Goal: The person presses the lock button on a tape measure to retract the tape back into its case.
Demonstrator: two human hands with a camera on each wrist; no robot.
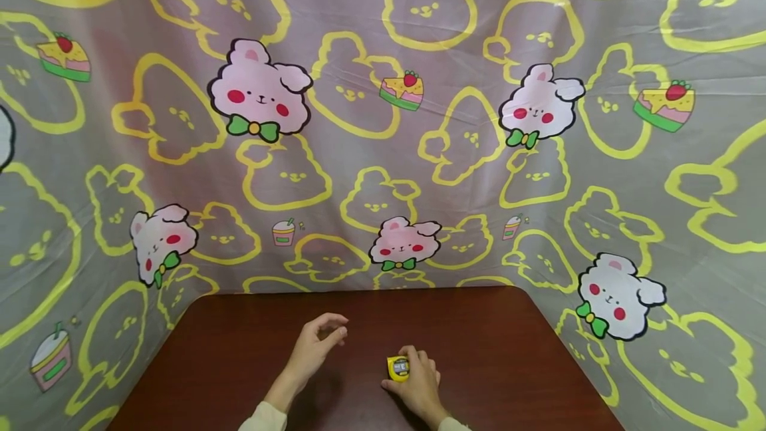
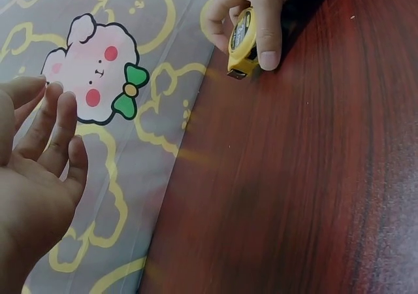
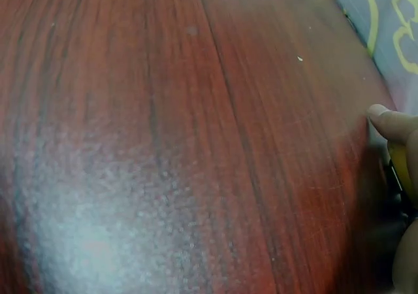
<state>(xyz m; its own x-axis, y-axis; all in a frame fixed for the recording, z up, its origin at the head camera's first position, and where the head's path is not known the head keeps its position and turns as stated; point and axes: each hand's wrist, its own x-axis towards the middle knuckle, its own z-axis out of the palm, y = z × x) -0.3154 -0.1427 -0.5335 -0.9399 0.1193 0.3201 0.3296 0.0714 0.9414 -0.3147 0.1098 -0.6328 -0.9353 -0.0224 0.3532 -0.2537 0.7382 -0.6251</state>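
Note:
A yellow and black tape measure [image 1: 397, 368] is gripped between the thumb and fingers of my right hand [image 1: 419, 381], low over the front part of the table. Its printed label faces up, and the metal tip of the blade shows at its mouth in the left wrist view, on the tape measure's lower end [image 2: 243, 52]. My left hand [image 1: 318, 344] hovers to the left with nothing in it, fingers loosely bent and thumb apart from them. At the right wrist view's edge only part of the right hand [image 3: 395, 124] shows, with a sliver of the yellow case behind it.
The dark red-brown wooden table [image 1: 479, 331] has rounded far corners. A grey curtain [image 1: 359, 151] printed with yellow outlines and white rabbit faces hangs behind it and along both sides, close to its edges. Light glares off the tabletop in the right wrist view.

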